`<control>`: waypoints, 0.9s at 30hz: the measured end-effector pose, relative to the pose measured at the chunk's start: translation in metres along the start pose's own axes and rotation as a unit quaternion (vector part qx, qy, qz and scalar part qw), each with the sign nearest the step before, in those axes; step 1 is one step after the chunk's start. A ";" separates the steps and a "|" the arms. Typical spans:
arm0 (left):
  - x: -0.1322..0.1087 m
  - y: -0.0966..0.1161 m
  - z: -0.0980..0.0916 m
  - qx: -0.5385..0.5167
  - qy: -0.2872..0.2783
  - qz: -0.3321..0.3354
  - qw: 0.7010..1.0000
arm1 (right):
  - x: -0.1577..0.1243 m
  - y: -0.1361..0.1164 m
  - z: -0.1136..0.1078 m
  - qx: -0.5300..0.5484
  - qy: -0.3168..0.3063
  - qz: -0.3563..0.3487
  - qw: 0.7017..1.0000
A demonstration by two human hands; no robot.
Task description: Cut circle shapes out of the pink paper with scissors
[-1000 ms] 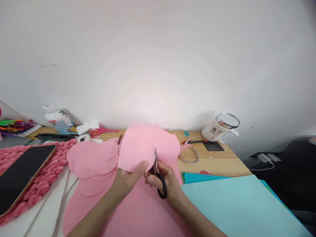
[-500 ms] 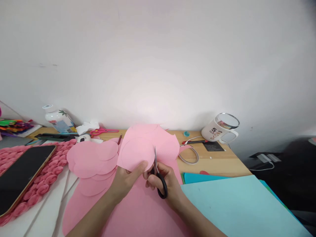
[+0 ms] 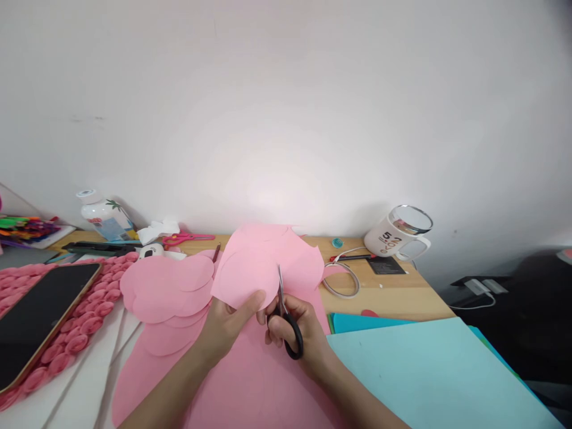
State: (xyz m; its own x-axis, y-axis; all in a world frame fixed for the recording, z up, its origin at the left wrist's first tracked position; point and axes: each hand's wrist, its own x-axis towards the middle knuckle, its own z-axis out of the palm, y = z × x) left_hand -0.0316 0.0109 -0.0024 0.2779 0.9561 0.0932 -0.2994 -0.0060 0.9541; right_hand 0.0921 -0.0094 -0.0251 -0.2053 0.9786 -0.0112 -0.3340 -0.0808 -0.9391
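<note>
My left hand (image 3: 235, 325) pinches the lower edge of a pink paper sheet (image 3: 250, 268), thumb on top and the other fingers hidden beneath. A drawn curve is faintly visible on the sheet. In my right hand (image 3: 299, 325) is a pair of black-handled scissors (image 3: 292, 333), with fingers through the loops. Their blades sit at the paper's cut edge, just right of my left thumb; the lower blade is hidden. Cut pink paper circles (image 3: 172, 286) lie overlapping to the left, on top of larger pink paper (image 3: 254, 387).
Light blue paper (image 3: 429, 369) lies at the right. Behind it are a white mug (image 3: 399, 232), a cable loop (image 3: 342, 281) and a teal cap (image 3: 337, 242). Pink scissors (image 3: 187, 238), a white bottle (image 3: 105, 214) and a phone (image 3: 44, 316) on pink paper rosettes (image 3: 92, 325) stand left.
Almost nothing differs. The scissors and my right hand have shifted very slightly, with the blade tip a touch further left; my left hand keeps its hold on the paper.
</note>
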 end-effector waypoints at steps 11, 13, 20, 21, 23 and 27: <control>-0.002 0.007 -0.002 0.158 0.116 -0.007 0.981 | -0.001 0.002 0.003 -0.032 0.025 0.024 0.999; -0.003 0.007 -0.001 0.172 0.110 -0.017 0.979 | 0.000 0.000 0.004 -0.032 0.025 0.028 0.999; -0.004 0.007 0.001 0.187 0.156 -0.033 0.969 | 0.002 -0.001 -0.001 0.009 -0.004 0.007 1.000; -0.004 0.007 0.000 0.191 0.149 -0.034 0.970 | 0.002 0.000 -0.002 0.013 -0.012 0.006 1.000; -0.003 0.007 -0.002 0.202 0.132 -0.036 0.970 | 0.002 0.001 -0.003 0.018 -0.023 0.002 1.000; -0.002 0.007 -0.007 0.215 0.118 -0.038 0.969 | 0.001 0.001 -0.003 0.020 -0.036 -0.002 0.999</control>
State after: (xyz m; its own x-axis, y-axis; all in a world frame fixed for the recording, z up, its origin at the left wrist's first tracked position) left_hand -0.0403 0.0108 0.0022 0.0521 0.9986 -0.0016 0.1350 -0.0055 0.9908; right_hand 0.0944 -0.0077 -0.0271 -0.2688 0.9630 0.0181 -0.3709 -0.0862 -0.9246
